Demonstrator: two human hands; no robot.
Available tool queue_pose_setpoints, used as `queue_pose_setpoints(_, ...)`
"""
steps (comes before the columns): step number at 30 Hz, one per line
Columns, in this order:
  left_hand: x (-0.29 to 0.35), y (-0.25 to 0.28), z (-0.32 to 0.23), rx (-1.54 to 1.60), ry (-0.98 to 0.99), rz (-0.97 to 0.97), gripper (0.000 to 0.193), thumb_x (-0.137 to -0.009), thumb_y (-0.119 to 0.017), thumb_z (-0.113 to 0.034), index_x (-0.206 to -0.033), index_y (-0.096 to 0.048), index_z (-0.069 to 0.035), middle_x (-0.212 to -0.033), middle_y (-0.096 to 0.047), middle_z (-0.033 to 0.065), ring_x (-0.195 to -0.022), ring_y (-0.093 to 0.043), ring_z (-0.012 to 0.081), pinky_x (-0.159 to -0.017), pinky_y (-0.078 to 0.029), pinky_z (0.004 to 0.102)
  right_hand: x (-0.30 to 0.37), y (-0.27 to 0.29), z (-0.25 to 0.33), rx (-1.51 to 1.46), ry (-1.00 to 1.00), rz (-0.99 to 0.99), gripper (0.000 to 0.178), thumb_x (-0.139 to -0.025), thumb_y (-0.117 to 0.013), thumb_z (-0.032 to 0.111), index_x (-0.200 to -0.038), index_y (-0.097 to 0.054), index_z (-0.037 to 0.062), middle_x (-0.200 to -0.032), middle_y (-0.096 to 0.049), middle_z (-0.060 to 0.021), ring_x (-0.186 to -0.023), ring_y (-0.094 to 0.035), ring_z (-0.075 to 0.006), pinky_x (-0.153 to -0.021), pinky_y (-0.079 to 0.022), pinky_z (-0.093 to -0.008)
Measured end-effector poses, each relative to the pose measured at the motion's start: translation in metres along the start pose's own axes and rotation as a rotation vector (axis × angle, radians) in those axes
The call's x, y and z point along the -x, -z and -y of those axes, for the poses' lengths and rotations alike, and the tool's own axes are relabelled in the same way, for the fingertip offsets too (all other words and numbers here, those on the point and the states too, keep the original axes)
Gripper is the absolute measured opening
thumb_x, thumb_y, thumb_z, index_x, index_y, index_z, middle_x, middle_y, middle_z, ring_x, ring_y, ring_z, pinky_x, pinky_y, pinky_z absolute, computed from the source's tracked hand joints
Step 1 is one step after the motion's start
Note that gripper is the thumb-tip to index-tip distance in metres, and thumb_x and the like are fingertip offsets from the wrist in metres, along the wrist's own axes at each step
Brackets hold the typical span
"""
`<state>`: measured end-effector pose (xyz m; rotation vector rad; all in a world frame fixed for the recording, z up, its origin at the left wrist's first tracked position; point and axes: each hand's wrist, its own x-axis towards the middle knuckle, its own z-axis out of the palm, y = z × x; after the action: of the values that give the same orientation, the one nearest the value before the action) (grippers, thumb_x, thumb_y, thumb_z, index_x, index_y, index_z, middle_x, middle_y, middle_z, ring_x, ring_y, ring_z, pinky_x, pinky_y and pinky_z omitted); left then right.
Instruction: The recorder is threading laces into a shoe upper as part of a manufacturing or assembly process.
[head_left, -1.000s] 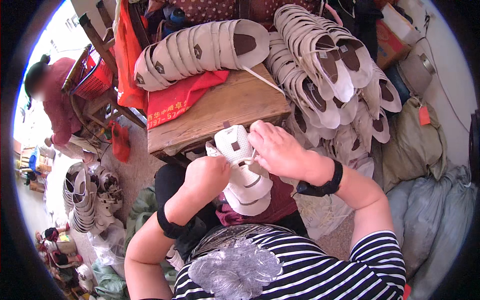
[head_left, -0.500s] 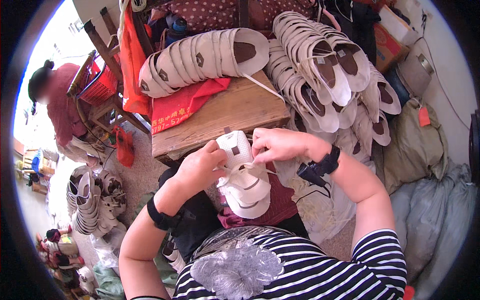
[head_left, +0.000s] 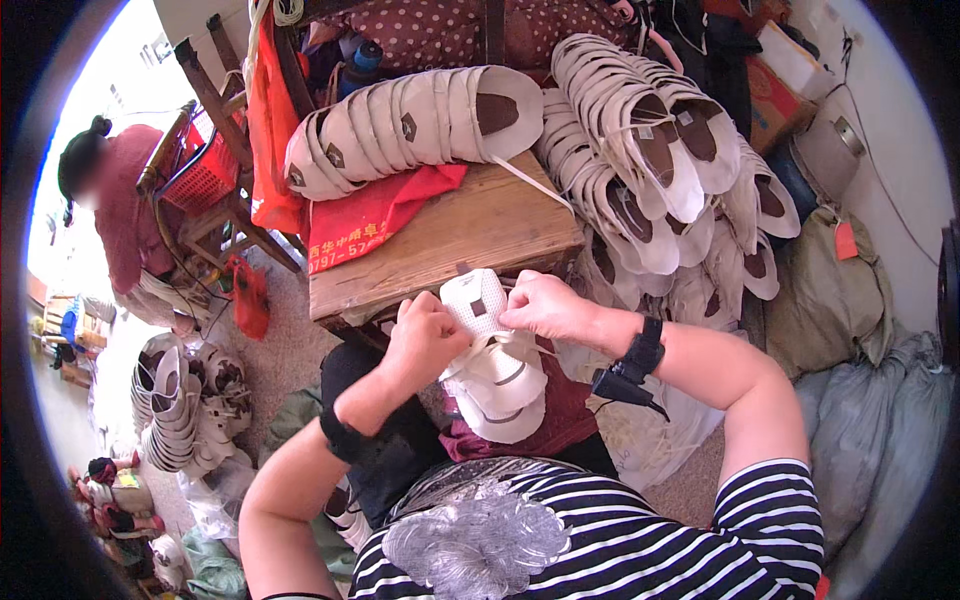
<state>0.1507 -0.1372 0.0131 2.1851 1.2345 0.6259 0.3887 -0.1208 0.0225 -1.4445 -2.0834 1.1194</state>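
A white shoe upper (head_left: 497,395) lies on the dark red cloth (head_left: 570,410) over my lap, its perforated tongue (head_left: 462,295) pointing away from me toward the table. White lace (head_left: 492,338) crosses the upper just below the tongue. My left hand (head_left: 425,345) is closed in a pinch at the left side of the tongue, on one part of the lace. At the tongue's right side, my right hand (head_left: 555,305) pinches another part of it. The fingertips partly hide the lace ends.
Ahead stands a wooden table (head_left: 480,220) with a red bag (head_left: 370,215) and a row of nested uppers (head_left: 400,130). More stacked uppers (head_left: 640,150) rise at the right, beside grey sacks (head_left: 880,420). Another person (head_left: 135,200) sits at the far left near a red basket (head_left: 200,170).
Both hands have shifted slightly, the right one a little toward its side and down, the left one up beside the tongue. The view has moved a little.
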Motion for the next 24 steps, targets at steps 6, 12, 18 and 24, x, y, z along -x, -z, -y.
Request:
queue_pose_setpoints(6, 0.007, -0.014, -0.01, 0.09, 0.184, -0.197, 0.016, -0.071, -0.071, -0.018, -0.072, -0.074, -0.002, -0.086, -0.057, 0.0114, -0.091, -0.052, 0.0265, -0.078, -0.044, 0.0367, 0.003, -0.011, -0.01, -0.027, 0.031, -0.126, 0.033, -0.08, -0.072, 0.035, -0.075, -0.07, 0.0022, -0.088, -0.059, -0.0161, -0.084, -0.06, -0.0307, -0.077, -0.048, -0.0394)
queue_pose_setpoints(12, -0.001, -0.007, -0.027, 0.443, 0.412, -0.159, 0.023, -0.084, -0.068, -0.02, -0.073, -0.072, 0.0, -0.087, -0.054, 0.0072, -0.092, -0.051, 0.0204, -0.077, -0.043, 0.0329, 0.001, -0.005, -0.006, 0.015, 0.001, -0.143, 0.033, -0.082, -0.073, 0.033, -0.074, -0.07, 0.001, -0.09, -0.057, -0.0152, -0.081, -0.062, -0.0276, -0.07, -0.051, -0.0387)
queue_pose_setpoints(18, 0.013, -0.007, -0.038, 0.495, 0.354, -0.269, 0.024, -0.091, -0.063, -0.016, -0.074, -0.069, 0.001, -0.088, -0.054, 0.0086, -0.092, -0.052, 0.0199, -0.08, -0.044, 0.03, 0.008, 0.036, 0.025, -0.168, -0.131, 0.313, 0.022, -0.085, -0.07, 0.024, -0.087, -0.069, 0.0016, -0.099, -0.053, -0.0064, -0.086, -0.059, -0.0139, -0.067, -0.055, -0.0298)
queue_pose_setpoints(24, 0.011, 0.03, -0.084, 0.737, 0.127, -0.197, 0.028, -0.097, -0.059, -0.018, -0.076, -0.062, -0.001, -0.098, -0.05, 0.0032, -0.094, -0.047, 0.0132, -0.083, -0.038, 0.0252, 0.013, 0.021, 0.024, -0.079, 0.115, 0.068, 0.016, -0.084, -0.072, 0.017, -0.089, -0.068, 0.0021, -0.093, -0.056, -0.004, -0.083, -0.059, -0.0141, -0.077, -0.047, -0.0248)
